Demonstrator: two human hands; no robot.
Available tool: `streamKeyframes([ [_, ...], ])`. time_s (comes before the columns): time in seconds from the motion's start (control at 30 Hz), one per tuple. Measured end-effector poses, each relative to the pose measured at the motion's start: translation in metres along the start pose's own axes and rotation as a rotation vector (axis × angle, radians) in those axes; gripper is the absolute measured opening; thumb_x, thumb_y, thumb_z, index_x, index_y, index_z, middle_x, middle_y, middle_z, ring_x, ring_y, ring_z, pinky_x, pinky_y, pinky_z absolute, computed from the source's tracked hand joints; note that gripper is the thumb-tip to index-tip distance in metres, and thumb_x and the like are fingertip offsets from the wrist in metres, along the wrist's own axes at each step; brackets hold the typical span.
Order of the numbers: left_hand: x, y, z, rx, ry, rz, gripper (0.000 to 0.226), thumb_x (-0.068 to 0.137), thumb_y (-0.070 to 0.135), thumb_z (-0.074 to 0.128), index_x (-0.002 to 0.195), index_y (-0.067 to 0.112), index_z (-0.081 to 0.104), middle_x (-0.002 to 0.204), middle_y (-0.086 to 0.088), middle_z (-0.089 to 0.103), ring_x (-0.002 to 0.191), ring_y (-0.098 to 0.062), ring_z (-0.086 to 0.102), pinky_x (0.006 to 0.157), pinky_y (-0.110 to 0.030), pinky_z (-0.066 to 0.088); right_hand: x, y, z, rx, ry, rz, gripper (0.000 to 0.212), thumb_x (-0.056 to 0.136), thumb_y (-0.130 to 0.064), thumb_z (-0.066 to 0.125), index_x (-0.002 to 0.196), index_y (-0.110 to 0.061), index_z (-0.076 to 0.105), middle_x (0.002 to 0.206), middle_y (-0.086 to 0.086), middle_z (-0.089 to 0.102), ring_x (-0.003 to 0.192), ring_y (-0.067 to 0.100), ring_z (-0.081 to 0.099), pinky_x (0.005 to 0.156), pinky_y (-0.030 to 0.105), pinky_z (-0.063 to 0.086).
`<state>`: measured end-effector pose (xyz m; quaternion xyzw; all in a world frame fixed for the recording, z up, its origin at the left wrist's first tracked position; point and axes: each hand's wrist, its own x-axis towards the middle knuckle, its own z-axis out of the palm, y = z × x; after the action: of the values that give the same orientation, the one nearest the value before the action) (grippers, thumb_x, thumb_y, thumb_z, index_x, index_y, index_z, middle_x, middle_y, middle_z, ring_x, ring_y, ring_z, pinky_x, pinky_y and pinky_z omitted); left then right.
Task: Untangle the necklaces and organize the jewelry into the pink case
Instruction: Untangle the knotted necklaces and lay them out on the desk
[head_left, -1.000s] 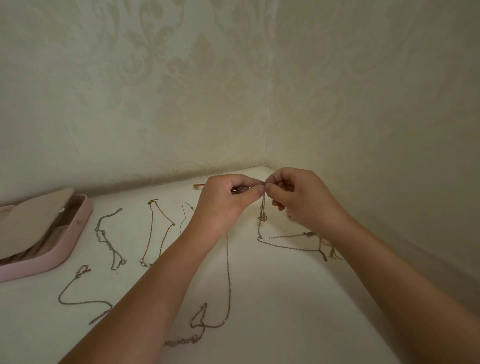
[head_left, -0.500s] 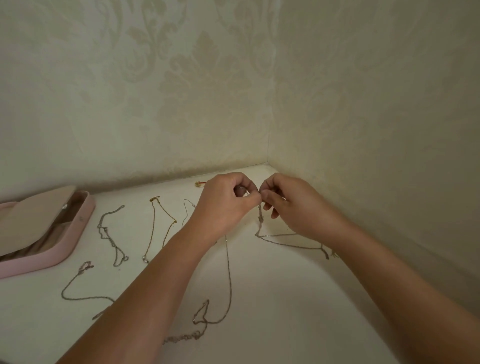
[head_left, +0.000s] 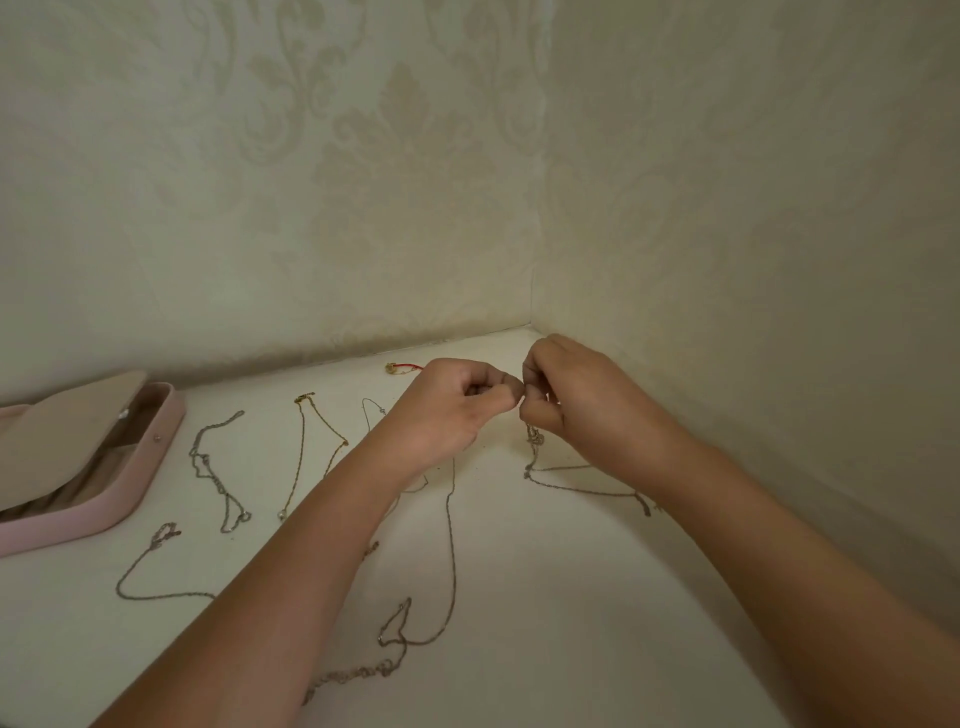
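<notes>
A knotted silver necklace (head_left: 535, 441) is dangling at two o'clock, its tail trailing on the bench. Other chains are lying separately. The pink case (head_left: 130, 483) is sitting open at nine o'clock.

Wallpaper (head_left: 363, 171): pale cream-beige with a tone-on-tone damask pattern of leaf and scroll motifs, on both walls of the corner. Tabletop (head_left: 571, 597): plain off-white. Jewelry case (head_left: 130, 488): pink shell; the lid's inner face (head_left: 67, 431) is beige-tan. Left chain (head_left: 215, 467): silver-grey. Chain beside it (head_left: 311, 447): gold. Long chain (head_left: 451, 545): dull silver-bronze. Knotted chain (head_left: 571, 486): dark silver-grey. Small piece near the back wall (head_left: 402, 368): red cord with a gold fitting.
</notes>
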<state>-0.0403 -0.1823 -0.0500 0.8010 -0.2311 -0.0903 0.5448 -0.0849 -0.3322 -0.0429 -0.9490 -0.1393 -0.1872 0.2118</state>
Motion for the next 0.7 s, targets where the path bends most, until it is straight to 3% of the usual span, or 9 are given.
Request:
streamKeyframes([
  [0.1,-0.0006,-0.0005,-0.0022,-0.085,0.008,0.003,0.008,0.087,0.02,0.067,0.086,0.018,0.075,0.052,0.01,0.037,0.047,-0.01,0.022,0.044,-0.02,0.021,-0.0004,0.0036,0.001,0.037,-0.063,0.057,0.016,0.096,-0.017,0.047,0.082,-0.01,0.042,0.082,0.001,0.046,0.068,0.015,0.04,0.059,0.026,0.028],
  [0.2,-0.0009,-0.0007,-0.0042,-0.109,0.008,-0.003,0.009,0.085,0.019,0.071,0.092,0.015,0.075,0.042,0.016,0.039,0.043,-0.007,0.023,0.043,-0.017,0.022,-0.0002,0.0023,0.0,0.075,-0.112,0.102,0.023,0.099,-0.026,0.043,0.08,-0.013,0.041,0.075,-0.006,0.042,0.064,0.006,0.038,0.058,0.018,0.033],
  [0.3,-0.001,-0.0012,-0.0038,-0.106,0.035,-0.008,0.009,0.083,0.019,0.073,0.09,0.014,0.076,0.046,0.018,0.051,0.04,-0.006,0.029,0.041,-0.013,0.024,0.0,0.0002,-0.0001,0.097,-0.111,0.113,0.025,0.098,-0.025,0.043,0.075,-0.016,0.039,0.071,-0.007,0.042,0.062,0.007,0.036,0.056,0.019,0.032],
  [0.43,-0.001,-0.0019,-0.0032,-0.106,0.078,-0.03,0.007,0.083,0.019,0.071,0.087,0.016,0.076,0.041,0.018,0.045,0.042,-0.006,0.026,0.045,-0.016,0.025,-0.0003,0.0,0.0033,0.194,-0.037,0.113,0.025,0.095,-0.019,0.047,0.071,-0.017,0.04,0.067,-0.008,0.043,0.057,0.006,0.037,0.054,0.018,0.032],
  [0.53,-0.0008,-0.0001,-0.0034,-0.158,0.084,-0.041,0.009,0.084,0.019,0.068,0.078,0.017,0.075,0.051,0.01,0.04,0.049,-0.011,0.023,0.049,-0.022,0.023,0.0016,-0.0005,0.0061,0.404,0.067,0.148,0.022,0.093,-0.016,0.051,0.071,-0.017,0.047,0.062,-0.009,0.045,0.055,0.003,0.04,0.053,0.016,0.033],
  [0.7,-0.0001,0.0018,0.0032,-0.103,0.127,-0.071,0.039,0.083,0.015,0.059,0.045,0.024,0.058,0.048,0.009,0.029,0.05,-0.013,0.022,0.051,-0.028,0.021,0.0029,0.0007,0.0072,0.549,-0.015,0.199,0.017,0.09,-0.01,0.055,0.074,-0.015,0.054,0.059,-0.009,0.051,0.05,0.0,0.044,0.053,0.012,0.035],
])
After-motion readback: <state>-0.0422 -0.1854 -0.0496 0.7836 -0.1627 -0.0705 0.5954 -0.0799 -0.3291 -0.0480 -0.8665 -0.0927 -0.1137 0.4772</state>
